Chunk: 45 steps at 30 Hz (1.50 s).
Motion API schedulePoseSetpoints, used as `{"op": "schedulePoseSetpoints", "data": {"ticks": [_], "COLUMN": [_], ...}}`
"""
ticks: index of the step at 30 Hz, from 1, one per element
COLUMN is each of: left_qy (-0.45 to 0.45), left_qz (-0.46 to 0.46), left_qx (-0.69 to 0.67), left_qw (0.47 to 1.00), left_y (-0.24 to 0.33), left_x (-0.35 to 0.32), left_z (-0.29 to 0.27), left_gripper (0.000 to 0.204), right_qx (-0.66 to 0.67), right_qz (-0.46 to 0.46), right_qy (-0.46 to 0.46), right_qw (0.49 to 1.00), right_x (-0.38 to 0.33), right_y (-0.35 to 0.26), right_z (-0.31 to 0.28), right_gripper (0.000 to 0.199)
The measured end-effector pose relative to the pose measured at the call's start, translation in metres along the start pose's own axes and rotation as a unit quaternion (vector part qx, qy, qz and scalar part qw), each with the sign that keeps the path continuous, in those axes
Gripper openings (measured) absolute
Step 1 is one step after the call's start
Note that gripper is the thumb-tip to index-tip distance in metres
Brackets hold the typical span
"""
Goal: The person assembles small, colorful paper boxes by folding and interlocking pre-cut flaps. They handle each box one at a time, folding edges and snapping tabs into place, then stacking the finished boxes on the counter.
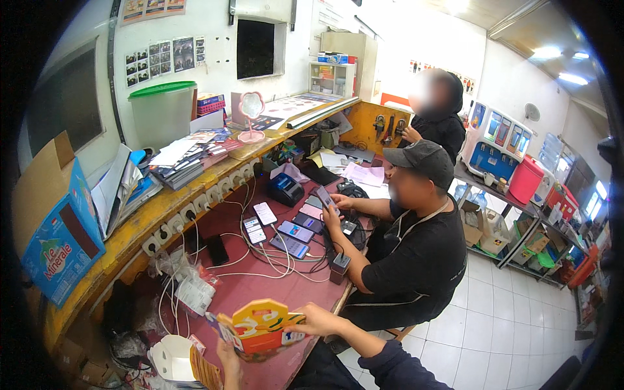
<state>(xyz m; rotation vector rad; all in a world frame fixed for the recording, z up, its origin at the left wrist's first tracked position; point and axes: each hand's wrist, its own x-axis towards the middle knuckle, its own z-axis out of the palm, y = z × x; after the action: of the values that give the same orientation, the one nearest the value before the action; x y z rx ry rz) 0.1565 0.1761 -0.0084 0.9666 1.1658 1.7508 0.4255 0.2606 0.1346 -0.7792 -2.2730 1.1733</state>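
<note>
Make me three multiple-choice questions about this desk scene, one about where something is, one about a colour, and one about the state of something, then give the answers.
1. Where does the small pink mirror stand?
A. on the yellow shelf above the desk
B. on the tiled floor
C. on the seated co-worker's lap

2. What colour is the lid of the large translucent bin?
A. red
B. green
C. black

3. How is the colourful carton held?
A. lying untouched on the desk
B. in the left hand alone
C. between both hands, with the right hand at its right edge

Answers: 1 A, the mirror sits on the yellow shelf by stacked papers. 2 B, the bin's lid is green. 3 C, a hand grips each side of the carton.
</note>
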Motion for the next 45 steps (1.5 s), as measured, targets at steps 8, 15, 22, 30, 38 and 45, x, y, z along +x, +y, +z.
{"op": "schedulePoseSetpoints", "data": {"ticks": [8, 15, 22, 30, 38, 45], "left_qy": [-0.203, -0.230, -0.105, -0.169, -0.090, -0.056], "left_qz": [0.431, 0.070, -0.126, -0.204, -0.210, 0.212], "left_qx": [0.640, 0.618, 0.673, 0.378, 0.017, 0.426], "left_qw": [0.603, 0.749, 0.721, 0.887, 0.973, 0.878], "left_y": [0.017, -0.073, -0.094, -0.095, -0.049, 0.033], "left_x": [-0.013, -0.054, -0.054, -0.028, -0.030, -0.022], "left_z": [-0.017, -0.058, -0.028, -0.067, -0.048, 0.007], "left_gripper": [0.043, 0.044, 0.067, 0.036, 0.038, 0.108], "right_qx": [-0.247, -0.090, -0.107, -0.269, 0.114, -0.159], "right_qz": [-0.221, -0.030, 0.267, 0.150, -0.003, -0.122], "right_qy": [-0.043, -0.100, -0.039, -0.121, 0.009, 0.016], "right_qw": [0.943, 0.990, 0.957, 0.944, 0.993, 0.980], "right_x": [-0.002, -0.048, -0.039, -0.021, -0.025, -0.031], "right_y": [0.093, 0.159, 0.158, 0.116, 0.039, 0.036], "right_z": [0.060, 0.149, 0.189, 0.121, 0.020, 0.037], "right_gripper": [0.046, 0.037, 0.044, 0.067, 0.070, 0.029]}}
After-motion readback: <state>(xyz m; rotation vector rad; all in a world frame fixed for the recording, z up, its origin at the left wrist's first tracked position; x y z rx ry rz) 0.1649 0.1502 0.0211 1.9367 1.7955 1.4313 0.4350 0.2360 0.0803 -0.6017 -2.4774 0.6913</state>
